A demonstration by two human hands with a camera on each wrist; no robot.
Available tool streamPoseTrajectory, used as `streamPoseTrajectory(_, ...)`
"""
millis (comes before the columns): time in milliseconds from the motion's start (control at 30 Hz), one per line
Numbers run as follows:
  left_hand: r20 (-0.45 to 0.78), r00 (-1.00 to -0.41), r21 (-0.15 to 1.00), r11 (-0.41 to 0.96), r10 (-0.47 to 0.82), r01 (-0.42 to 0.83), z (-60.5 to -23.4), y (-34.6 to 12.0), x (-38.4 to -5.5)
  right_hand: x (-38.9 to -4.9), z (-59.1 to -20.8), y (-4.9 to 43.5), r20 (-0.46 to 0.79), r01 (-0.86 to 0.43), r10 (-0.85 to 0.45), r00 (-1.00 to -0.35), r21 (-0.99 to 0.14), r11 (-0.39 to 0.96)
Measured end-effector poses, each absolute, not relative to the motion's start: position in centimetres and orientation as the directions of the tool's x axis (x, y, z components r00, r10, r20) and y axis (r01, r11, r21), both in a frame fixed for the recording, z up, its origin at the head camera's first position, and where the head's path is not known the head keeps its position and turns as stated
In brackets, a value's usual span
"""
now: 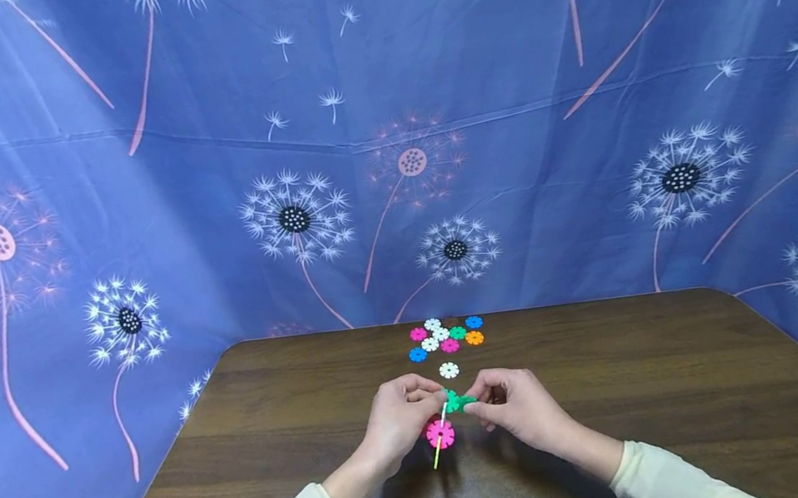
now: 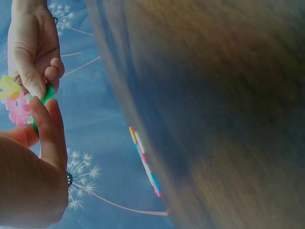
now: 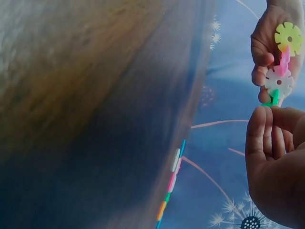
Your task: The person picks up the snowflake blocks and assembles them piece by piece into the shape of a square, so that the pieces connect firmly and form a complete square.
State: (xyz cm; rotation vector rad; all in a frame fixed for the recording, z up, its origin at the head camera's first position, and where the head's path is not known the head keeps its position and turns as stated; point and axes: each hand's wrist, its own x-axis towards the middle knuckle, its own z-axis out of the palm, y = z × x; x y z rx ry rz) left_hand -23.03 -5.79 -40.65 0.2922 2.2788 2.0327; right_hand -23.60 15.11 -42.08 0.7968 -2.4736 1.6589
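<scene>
In the head view, both hands meet over the front middle of the table around a chain of interlocking notched plastic discs. My left hand [image 1: 400, 417] pinches the chain near its top, at a green disc [image 1: 453, 401]. Below it hang a white disc [image 3: 279, 82], a pink disc [image 1: 449, 433] and a yellow disc [image 3: 289, 39] at the low end. Thumb and fingers of my right hand [image 1: 518, 406] pinch a second green disc [image 1: 468, 401], seen nearly edge-on against the first. Fingertips partly hide where the green discs meet.
Beyond the hands lies one loose white disc [image 1: 449, 370]. Farther back, near the table's far edge, is a cluster of several discs, among them a blue disc [image 1: 473, 322] and an orange disc [image 1: 475, 338]. A patterned blue cloth [image 1: 541, 180] hangs behind the wooden table [image 1: 279, 433].
</scene>
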Motion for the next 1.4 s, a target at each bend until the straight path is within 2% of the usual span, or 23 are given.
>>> streamPoseTrajectory(367, 0.106, -0.985, 0.988, 0.094, 0.139, 0.119, -40.8, -5.3, -22.4, -23.4, -42.3, 14.8, 0.383, -0.499, -0.384, -0.840, -0.823, 0.270)
streamPoseTrajectory(800, 0.116, -0.987, 0.977, 0.164, 0.113, 0.134, -41.0, -4.6, -22.0, -23.0, -42.4, 14.8, 0.342, -0.468, -0.379, -0.860, -0.823, 0.321)
streamPoseTrajectory(933, 0.089, -0.983, 0.987, 0.122, 0.158, 0.108, -40.9, -5.0, -22.2, -23.4, -42.3, 14.9, 0.343, -0.473, -0.399, -0.850, -0.830, 0.295)
streamPoseTrajectory(1167, -0.051, -0.938, 0.998, 0.058, 0.343, -0.033, -41.0, -6.0, -22.5, -24.2, -42.2, 15.1, 0.289, -0.471, -0.489, -0.823, -0.829, 0.301)
streamPoseTrajectory(1400, -0.031, -0.921, 0.992, 0.121, 0.389, 0.017, -40.8, -6.7, -23.2, -24.4, -42.0, 15.1, 0.250, -0.431, -0.489, -0.836, -0.850, 0.301)
